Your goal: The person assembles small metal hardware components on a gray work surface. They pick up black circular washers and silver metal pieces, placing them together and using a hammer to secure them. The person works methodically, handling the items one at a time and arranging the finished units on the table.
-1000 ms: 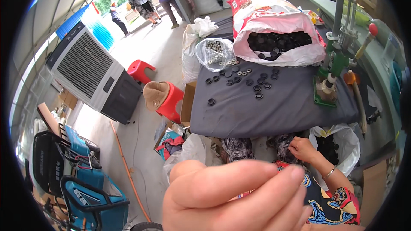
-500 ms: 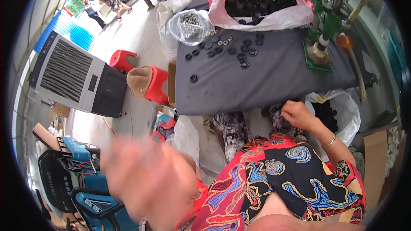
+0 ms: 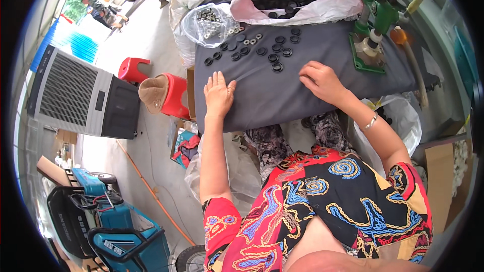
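Observation:
My left hand (image 3: 218,94) lies palm down on the left edge of the grey cloth-covered table (image 3: 282,103), its fingers stretched out. Whatever lies beneath it is hidden. Farther right, my right hand (image 3: 322,83) is over the cloth with loosely bent fingers, and nothing shows between them. Beyond both hands several black rings (image 3: 277,67) are scattered, with a few small pale metal rings (image 3: 253,42) among them. The black ring nearest my right hand lies to its left, apart from the fingers.
A large white and red sack (image 3: 297,17) of black round parts stands at the back, beside a clear bag (image 3: 207,22) of small metal parts. A green hand press (image 3: 370,53) occupies the right end. Red stools (image 3: 175,95) and an air cooler (image 3: 75,88) stand at left.
My left hand has come up from the blurred lower left onto the table. My right hand has moved from the table's front edge onto the cloth. The view has shifted slightly.

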Demonstrator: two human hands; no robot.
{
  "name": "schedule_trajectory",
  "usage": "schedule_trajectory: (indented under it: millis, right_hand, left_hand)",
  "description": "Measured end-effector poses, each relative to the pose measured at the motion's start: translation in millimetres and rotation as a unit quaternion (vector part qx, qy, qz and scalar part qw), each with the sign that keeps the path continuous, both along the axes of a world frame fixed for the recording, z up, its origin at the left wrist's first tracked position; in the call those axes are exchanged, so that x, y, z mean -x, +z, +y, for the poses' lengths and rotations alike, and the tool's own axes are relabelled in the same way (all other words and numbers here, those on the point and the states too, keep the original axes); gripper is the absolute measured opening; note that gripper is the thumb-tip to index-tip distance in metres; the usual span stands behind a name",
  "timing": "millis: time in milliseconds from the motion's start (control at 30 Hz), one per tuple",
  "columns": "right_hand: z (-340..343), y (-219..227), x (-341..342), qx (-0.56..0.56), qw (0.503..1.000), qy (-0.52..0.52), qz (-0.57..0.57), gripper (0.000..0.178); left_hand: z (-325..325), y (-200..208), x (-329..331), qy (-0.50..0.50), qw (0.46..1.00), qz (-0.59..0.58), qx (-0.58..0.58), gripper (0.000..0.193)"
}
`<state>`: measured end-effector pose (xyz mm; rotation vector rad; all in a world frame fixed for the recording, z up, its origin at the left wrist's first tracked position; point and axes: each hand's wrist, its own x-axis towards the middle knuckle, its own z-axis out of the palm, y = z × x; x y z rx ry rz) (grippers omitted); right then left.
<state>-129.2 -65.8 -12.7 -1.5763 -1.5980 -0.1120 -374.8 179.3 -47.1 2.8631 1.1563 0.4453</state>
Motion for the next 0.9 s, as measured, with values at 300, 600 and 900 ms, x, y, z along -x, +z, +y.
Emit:
schedule_trajectory:
  millis: [300, 600, 900]
  right_hand:
    - [61, -13, -6, -0.003, 0.995, -0.025, -0.100, 0.023]
    - [80, -31, 4, 0.033, 0.985, -0.049, -0.161, 0.037]
    - [84, -28, 4, 0.068, 0.980, -0.058, -0.180, 0.040]
  left_hand:
    - [-37, 1, -24, -0.044, 0.999, 0.006, 0.030, 0.067]
    - [1, 2, -25, -0.017, 0.993, -0.114, -0.021, 0.060]
    - [77, 11, -63, 0.112, 0.993, -0.010, 0.035, 0.064]
